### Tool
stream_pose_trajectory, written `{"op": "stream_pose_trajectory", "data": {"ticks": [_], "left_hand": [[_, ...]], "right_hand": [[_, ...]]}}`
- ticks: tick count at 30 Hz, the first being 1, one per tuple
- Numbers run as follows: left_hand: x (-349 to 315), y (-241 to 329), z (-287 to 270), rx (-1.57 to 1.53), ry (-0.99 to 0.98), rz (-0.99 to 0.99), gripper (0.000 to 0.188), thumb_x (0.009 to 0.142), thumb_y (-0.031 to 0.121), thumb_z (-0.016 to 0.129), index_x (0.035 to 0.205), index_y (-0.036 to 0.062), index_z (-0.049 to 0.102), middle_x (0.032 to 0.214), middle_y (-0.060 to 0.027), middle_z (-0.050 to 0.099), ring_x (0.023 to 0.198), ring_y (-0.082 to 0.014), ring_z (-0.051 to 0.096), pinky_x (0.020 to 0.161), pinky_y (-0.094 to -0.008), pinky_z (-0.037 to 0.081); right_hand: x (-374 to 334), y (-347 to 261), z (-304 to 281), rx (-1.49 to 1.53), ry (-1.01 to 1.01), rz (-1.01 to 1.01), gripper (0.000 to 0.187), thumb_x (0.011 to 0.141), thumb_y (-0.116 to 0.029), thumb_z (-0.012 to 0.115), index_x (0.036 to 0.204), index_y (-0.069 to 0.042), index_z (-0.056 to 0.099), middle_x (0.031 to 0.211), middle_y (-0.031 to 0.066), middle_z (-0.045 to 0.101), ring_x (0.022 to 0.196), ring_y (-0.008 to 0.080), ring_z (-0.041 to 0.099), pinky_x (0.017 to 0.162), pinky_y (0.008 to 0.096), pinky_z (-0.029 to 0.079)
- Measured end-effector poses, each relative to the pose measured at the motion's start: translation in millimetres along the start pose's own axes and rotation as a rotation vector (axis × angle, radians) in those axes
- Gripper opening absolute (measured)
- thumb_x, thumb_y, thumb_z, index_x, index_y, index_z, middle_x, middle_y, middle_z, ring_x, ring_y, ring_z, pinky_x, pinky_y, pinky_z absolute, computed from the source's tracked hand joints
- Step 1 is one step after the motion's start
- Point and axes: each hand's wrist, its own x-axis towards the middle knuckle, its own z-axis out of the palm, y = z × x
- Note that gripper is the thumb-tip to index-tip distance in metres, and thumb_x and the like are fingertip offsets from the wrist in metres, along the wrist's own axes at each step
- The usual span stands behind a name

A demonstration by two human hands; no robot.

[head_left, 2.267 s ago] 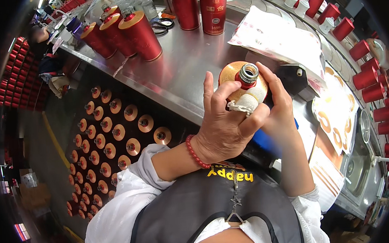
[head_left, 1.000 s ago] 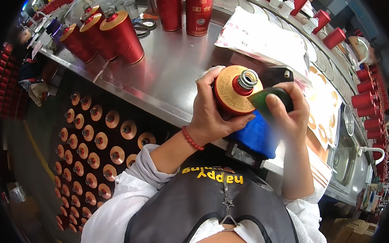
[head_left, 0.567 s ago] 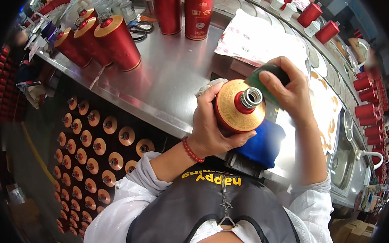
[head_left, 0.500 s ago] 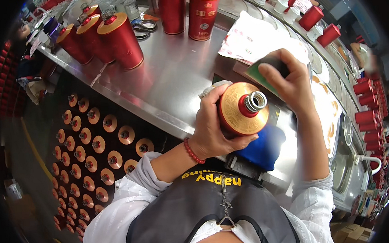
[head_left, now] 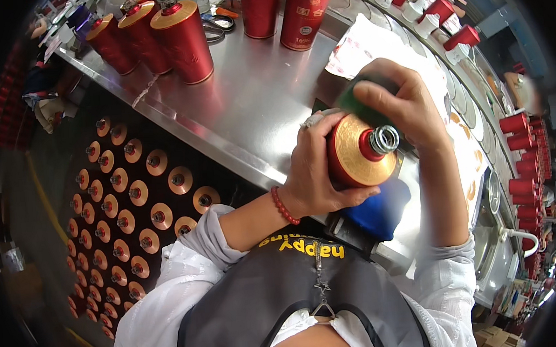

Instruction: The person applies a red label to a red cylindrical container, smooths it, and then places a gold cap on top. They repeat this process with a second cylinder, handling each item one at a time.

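Note:
My left hand (head_left: 313, 168) is wrapped round a red bottle (head_left: 358, 149) with a gold shoulder and an uncapped glass neck, tilted so its mouth faces me. A bit of greyish cloth (head_left: 313, 118) shows at the fingertips of that hand. My right hand (head_left: 408, 99) grips a dark green and black pad (head_left: 361, 98), blurred by motion, close against the far side of the bottle. Whether the pad touches the bottle I cannot tell. Below the bottle lies a blue cloth-like thing (head_left: 382, 208), partly hidden by the bottle and the left hand.
Several red bottles (head_left: 184, 42) stand on the steel table (head_left: 241, 90), beside black-handled scissors (head_left: 219, 25). White printed paper (head_left: 365, 44) lies beyond my right hand. Many gold-topped bottles (head_left: 139, 191) stand low at the left. A curved conveyor (head_left: 466, 82) runs along the right, near a sink tap (head_left: 524, 238).
The pad in my right hand has moved in close to the bottle and turned. My left hand has shifted a little to the right with the bottle, and the whole view has shifted slightly.

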Motion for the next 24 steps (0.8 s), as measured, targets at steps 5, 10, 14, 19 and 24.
{"op": "stream_pose_trajectory", "data": {"ticks": [5, 10, 14, 19, 24], "left_hand": [[5.3, -5.3, -17.9, 0.014, -0.088, 0.124, 0.117, 0.072, 0.049, 0.087, 0.152, -0.0011, 0.019, 0.14, -0.0229, 0.045, 0.126, -0.0412, 0.046, 0.113, -0.0528, 0.031], [21.7, -0.3, -36.2, 0.261, -0.134, 0.438, 0.078, 0.078, 0.042, 0.081, 0.14, 0.011, 0.045, 0.137, -0.0134, 0.052, 0.126, -0.0376, 0.045, 0.117, -0.0601, 0.021], [3.5, 12.5, -31.2, 0.435, -0.017, 0.58, 0.038, 0.083, 0.03, 0.076, 0.116, 0.0248, 0.059, 0.119, -0.0019, 0.058, 0.116, -0.0277, 0.047, 0.114, -0.0564, 0.026], [6.5, 22.0, -31.1, 0.377, -0.041, 0.554, 0.033, 0.081, 0.021, 0.073, 0.111, 0.0279, 0.06, 0.114, 0.0017, 0.059, 0.114, -0.0237, 0.048, 0.112, -0.0539, 0.028], [20.3, -1.0, -40.2, -0.179, -0.246, 0.013, 0.104, 0.075, 0.041, 0.086, 0.151, 0.0043, 0.025, 0.142, -0.0214, 0.046, 0.136, -0.0397, 0.043, 0.113, -0.0441, 0.037]], "right_hand": [[-42.6, 1.7, -3.2, 0.335, 0.255, 0.146, 0.026, 0.09, -0.026, 0.074, 0.099, -0.003, 0.066, 0.088, 0.0034, 0.068, 0.079, 0.0095, 0.064, 0.071, 0.0239, 0.051], [-57.4, 18.5, 9.0, 0.319, 0.341, 0.207, 0.027, 0.091, -0.026, 0.074, 0.1, -0.002, 0.066, 0.087, 0.0017, 0.065, 0.078, 0.0085, 0.06, 0.072, 0.0239, 0.05], [-58.4, 16.3, 12.1, 0.308, 0.341, 0.207, 0.026, 0.093, -0.026, 0.072, 0.1, -0.001, 0.067, 0.088, 0.0029, 0.066, 0.08, 0.0091, 0.061, 0.073, 0.0247, 0.05], [-62.1, 17.5, 11.5, 0.287, 0.383, 0.192, 0.027, 0.093, -0.026, 0.072, 0.101, -0.001, 0.067, 0.088, 0.0034, 0.066, 0.081, 0.0097, 0.061, 0.075, 0.0252, 0.05], [-99.4, 6.1, 11.6, -0.066, 0.658, -0.015, 0.022, 0.088, -0.018, 0.075, 0.099, -0.001, 0.066, 0.087, 0.0051, 0.065, 0.078, 0.012, 0.058, 0.072, 0.027, 0.047]]}}
